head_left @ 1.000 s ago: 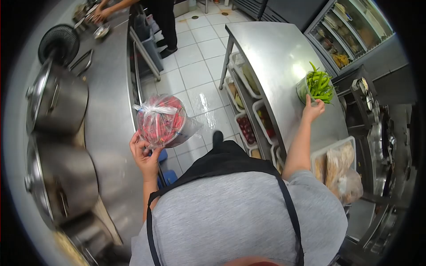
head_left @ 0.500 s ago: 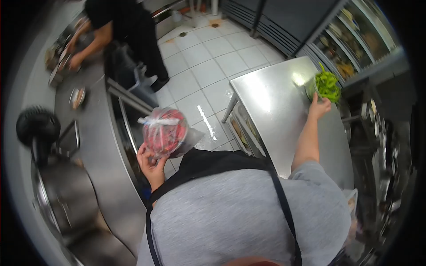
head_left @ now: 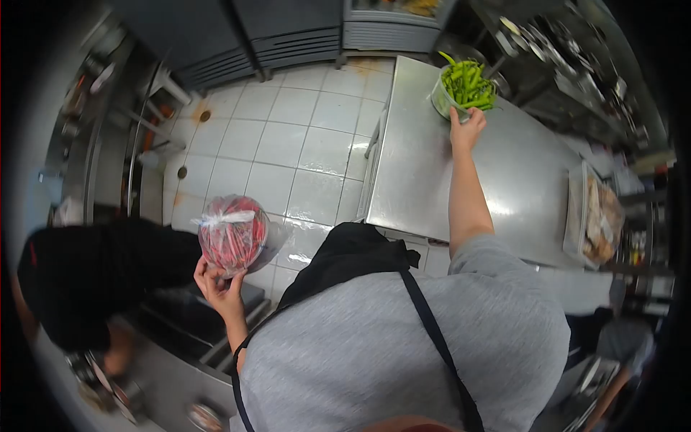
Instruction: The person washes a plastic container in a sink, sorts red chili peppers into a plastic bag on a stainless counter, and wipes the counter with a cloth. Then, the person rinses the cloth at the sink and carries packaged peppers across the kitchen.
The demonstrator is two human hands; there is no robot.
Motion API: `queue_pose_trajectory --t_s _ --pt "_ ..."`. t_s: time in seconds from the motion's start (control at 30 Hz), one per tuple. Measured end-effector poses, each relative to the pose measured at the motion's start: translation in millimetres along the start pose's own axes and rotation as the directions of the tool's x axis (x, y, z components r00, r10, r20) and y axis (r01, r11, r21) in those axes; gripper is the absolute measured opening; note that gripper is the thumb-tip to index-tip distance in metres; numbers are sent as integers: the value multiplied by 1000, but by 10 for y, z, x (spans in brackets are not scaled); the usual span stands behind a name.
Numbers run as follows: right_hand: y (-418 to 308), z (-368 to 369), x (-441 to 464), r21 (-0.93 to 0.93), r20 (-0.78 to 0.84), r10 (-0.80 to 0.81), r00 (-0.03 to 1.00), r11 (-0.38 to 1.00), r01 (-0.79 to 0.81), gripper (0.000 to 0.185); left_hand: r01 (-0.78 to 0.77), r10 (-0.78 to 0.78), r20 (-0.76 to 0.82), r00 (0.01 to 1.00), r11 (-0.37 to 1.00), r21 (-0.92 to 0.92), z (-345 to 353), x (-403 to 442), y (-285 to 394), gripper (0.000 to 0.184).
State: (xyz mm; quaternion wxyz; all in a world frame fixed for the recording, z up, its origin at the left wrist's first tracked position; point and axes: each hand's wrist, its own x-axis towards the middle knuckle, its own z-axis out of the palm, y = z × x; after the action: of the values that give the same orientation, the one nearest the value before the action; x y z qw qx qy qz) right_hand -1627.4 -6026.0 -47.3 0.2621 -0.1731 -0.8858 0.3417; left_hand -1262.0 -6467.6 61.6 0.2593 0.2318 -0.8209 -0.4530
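In my left hand (head_left: pixel 223 286) is a round container of red chillies (head_left: pixel 234 234), wrapped in a clear plastic bag with a pale knot on top, held up over the tiled floor. My right hand (head_left: pixel 467 128) grips the near rim of a clear tub of green chillies (head_left: pixel 468 85). That tub is at the far end of the steel table (head_left: pixel 417 165); whether its base touches the surface I cannot tell. The green chillies stick up above the rim.
A co-worker in black (head_left: pixel 108 277) stands at the left beside a steel counter (head_left: pixel 165 381). A tray of bagged food (head_left: pixel 599 219) lies on the table's right end. Dark fridges (head_left: pixel 288 32) line the back. Another person (head_left: pixel 625 345) is at the lower right.
The view has swung to the right, bringing the fridges across the back and the co-worker to the near left. Both hands keep their containers, and the right arm now reaches further forward in view.
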Motion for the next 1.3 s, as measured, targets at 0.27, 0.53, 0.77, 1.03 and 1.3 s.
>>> queue_pose_trajectory --t_s 0.27,0.53,0.77,1.03,1.3 --pt "133 412 59 -84 -147 -39 988 996 26 51 -8 38 187 982 987 -160 914 1417 -360 40" --pt "-71 621 156 -184 -215 153 965 964 -193 50 45 61 450 891 974 -221 1417 2399 -530 39" --pt "-450 659 57 -364 -275 320 906 838 -407 49 -136 419 709 568 897 -421 2899 3898 -455 37" --pt "-254 424 -292 -375 -651 245 718 719 -585 50 -125 851 524 -35 516 -847 4670 3978 580 38" --pt "-212 420 -370 -309 -771 329 545 555 -772 65 107 754 470 -459 572 -813 6193 3329 702 59"
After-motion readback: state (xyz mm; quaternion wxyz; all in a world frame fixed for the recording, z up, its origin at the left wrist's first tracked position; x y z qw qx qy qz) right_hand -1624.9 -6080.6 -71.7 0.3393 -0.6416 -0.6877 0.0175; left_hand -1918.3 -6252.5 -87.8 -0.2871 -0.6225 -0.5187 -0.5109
